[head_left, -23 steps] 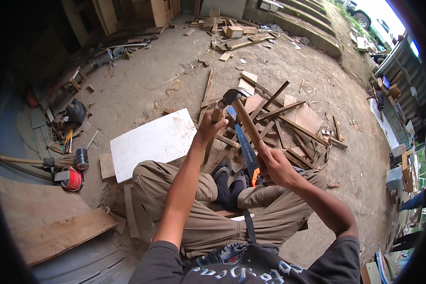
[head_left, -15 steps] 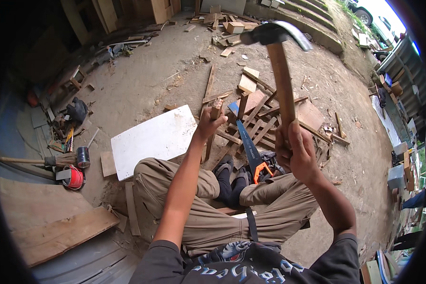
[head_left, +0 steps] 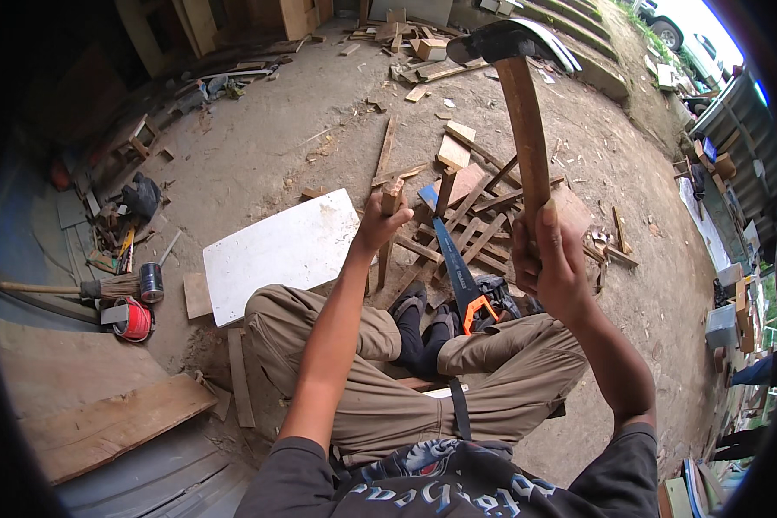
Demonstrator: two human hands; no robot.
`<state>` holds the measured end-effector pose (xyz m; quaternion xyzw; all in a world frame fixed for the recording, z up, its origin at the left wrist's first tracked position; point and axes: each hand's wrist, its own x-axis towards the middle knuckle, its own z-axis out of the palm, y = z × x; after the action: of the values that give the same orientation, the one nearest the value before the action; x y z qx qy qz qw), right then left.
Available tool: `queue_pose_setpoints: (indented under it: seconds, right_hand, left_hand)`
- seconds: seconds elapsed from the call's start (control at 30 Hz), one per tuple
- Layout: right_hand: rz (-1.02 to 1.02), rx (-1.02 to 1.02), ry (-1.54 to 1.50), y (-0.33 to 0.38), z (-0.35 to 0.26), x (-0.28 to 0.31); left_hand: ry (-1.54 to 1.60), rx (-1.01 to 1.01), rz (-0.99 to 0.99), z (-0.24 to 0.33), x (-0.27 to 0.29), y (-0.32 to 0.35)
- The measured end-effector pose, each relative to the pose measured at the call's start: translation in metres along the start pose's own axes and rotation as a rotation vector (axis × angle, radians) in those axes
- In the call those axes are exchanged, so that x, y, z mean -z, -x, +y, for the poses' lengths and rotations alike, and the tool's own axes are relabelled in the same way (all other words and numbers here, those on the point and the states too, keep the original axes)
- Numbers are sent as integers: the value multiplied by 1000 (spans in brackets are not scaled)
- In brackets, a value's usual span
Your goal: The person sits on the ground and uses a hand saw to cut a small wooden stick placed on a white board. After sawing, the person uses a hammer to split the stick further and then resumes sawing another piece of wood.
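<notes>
Right hand (head_left: 551, 259): raised and clenched around the lower handle of a hammer (head_left: 527, 138), with thumb laid up along the wood and fingers curled round from the other side. Held nearly upright, with the metal head well above the hand and tipped a little to the left. Bent clearly at the elbow, with forearm slanting up and leftward to the wrist.

Left hand (head_left: 378, 226): closed in a fist around a wooden stick (head_left: 393, 197), with the rough end poking out just above the curled fingers; lower end hard to make out beneath. Reached forward on a nearly straight arm, leaning slightly right, well apart from the hammer.

Between the two hands and lower: a saw (head_left: 455, 263) with blue blade and orange handle. Beyond the saw, also between the hands: a heap of wood scraps (head_left: 489, 237). Left of the left fist: a white board (head_left: 276, 259).
</notes>
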<state>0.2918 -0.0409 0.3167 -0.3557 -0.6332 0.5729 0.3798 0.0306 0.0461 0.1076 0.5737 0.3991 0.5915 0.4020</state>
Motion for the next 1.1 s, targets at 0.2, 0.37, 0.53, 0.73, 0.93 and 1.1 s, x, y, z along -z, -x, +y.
queue_pose_setpoints:
  seconds: [0.2,0.37,0.53,0.73,0.93,1.1]
  right_hand:
    - [-167,-514,399,-14,-9,16]
    - [-23,-120,62,-20,-51,6]
    - [-52,176,407,-17,30,12]
    - [-144,-423,187,-15,-24,7]
    - [-63,183,172,-23,-2,4]
    - [-217,-376,658,-26,-21,19]
  left_hand:
    - [-47,-45,39,9,-5,-4]
    - [3,5,19,10,1,2]
    - [-1,26,-34,10,-16,-2]
    - [26,8,-47,10,-2,0]
    - [28,9,-97,3,-14,-5]
    - [52,-9,-82,-5,-9,-2]
